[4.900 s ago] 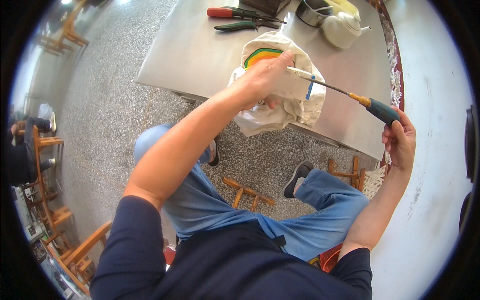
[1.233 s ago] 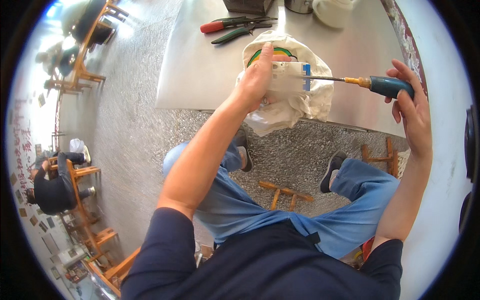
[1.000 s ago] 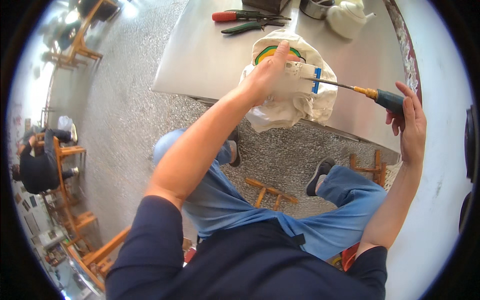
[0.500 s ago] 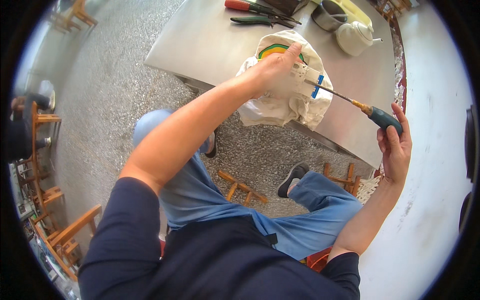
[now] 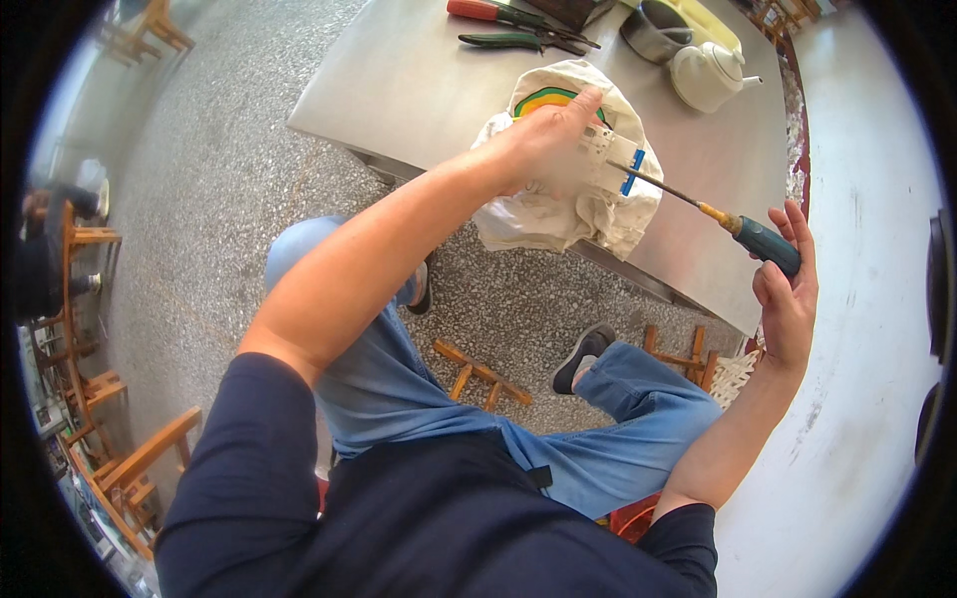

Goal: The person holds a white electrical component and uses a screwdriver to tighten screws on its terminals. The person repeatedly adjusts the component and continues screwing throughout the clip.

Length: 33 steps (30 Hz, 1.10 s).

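A white plastic block with slots (image 5: 603,151) and a blue strip (image 5: 632,172) along its edge rests on a crumpled cream cloth (image 5: 620,227) near the table's front edge. My left hand (image 5: 543,145) is closed around the block's left side, thumb pointing away from me; the undersides of its fingers are hidden. From the right, a long screwdriver (image 5: 766,245) with a dark green handle meets the block beside the blue strip, its tip out of sight. Its handle end lies between the thumb and fingers of my right hand (image 5: 788,304), the fingers stretched along it.
On the metal table (image 5: 389,90) lie red-handled pliers (image 5: 488,12) and green-handled pliers (image 5: 503,41). A grey metal cup (image 5: 653,35) and a cream teapot (image 5: 706,77) stand at the back right. A white wall (image 5: 867,299) borders the right side. Wooden stools (image 5: 483,371) stand on the speckled floor.
My right hand's fingers have straightened and shifted around the screwdriver handle, and the thumb has moved left. The handle has dipped slightly. My left hand and the block stay in place.
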### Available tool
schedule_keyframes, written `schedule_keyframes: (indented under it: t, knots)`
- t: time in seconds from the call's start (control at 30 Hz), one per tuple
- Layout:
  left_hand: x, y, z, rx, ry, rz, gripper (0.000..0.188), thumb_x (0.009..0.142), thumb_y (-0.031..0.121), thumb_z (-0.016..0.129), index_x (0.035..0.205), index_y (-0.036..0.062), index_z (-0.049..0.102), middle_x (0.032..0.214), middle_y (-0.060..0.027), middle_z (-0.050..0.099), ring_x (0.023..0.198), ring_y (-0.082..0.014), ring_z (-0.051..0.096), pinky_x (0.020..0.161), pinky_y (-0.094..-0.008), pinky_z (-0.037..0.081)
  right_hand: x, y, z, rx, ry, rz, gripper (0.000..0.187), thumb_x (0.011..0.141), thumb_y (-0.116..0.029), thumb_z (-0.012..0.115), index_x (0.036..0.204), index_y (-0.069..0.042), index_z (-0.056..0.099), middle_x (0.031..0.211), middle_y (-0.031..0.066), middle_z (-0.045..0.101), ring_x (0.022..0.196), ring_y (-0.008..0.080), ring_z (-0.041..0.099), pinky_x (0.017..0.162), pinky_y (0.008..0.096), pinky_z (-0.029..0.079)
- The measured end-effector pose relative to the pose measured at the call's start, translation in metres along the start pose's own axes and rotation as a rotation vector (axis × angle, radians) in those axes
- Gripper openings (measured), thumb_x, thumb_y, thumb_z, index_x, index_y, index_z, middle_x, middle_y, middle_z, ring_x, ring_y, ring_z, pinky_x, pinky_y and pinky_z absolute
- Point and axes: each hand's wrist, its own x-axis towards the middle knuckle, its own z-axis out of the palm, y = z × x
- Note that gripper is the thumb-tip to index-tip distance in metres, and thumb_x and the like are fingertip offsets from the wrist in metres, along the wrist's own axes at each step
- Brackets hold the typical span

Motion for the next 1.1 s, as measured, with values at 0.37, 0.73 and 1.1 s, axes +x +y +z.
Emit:
schedule_keyframes:
  t: [0.37,0.73,1.1]
  knots:
    - [-0.003,0.004,0.002,0.05,0.001,0.007,0.072,0.107,0.064,0.028,0.127,0.0027,0.061,0.071,-0.0071,0.066,0.048,-0.0131,0.056,0.044,-0.0263,0.049,0.001,0.002,-0.009,-0.032,0.045,0.12,0.054,0.099,-0.008,0.06,0.151,-0.002,0.047,0.122,0.0088,0.059,0.075,0.0066,0.053,0.053,0.0167,0.036]
    - [0.0,0.001,-0.001,0.037,-0.011,0.006,0.074,0.107,0.065,0.028,0.13,0.0013,0.06,0.076,-0.007,0.066,0.05,-0.013,0.056,0.044,-0.0265,0.048,0.002,0.007,-0.004,-0.042,0.069,0.139,0.053,0.101,-0.013,0.06,0.151,-0.001,0.047,0.103,0.0055,0.061,0.066,0.0051,0.05,0.052,0.0178,0.035]
    - [0.001,0.001,0.002,0.074,0.019,0.035,0.073,0.108,0.062,0.028,0.13,0.0004,0.06,0.078,-0.0069,0.067,0.052,-0.013,0.058,0.044,-0.0269,0.048,0.001,0.004,-0.008,-0.009,0.041,0.113,0.053,0.102,-0.016,0.062,0.15,-0.001,0.047,0.092,0.006,0.065,0.065,0.0066,0.053,0.053,0.019,0.038]
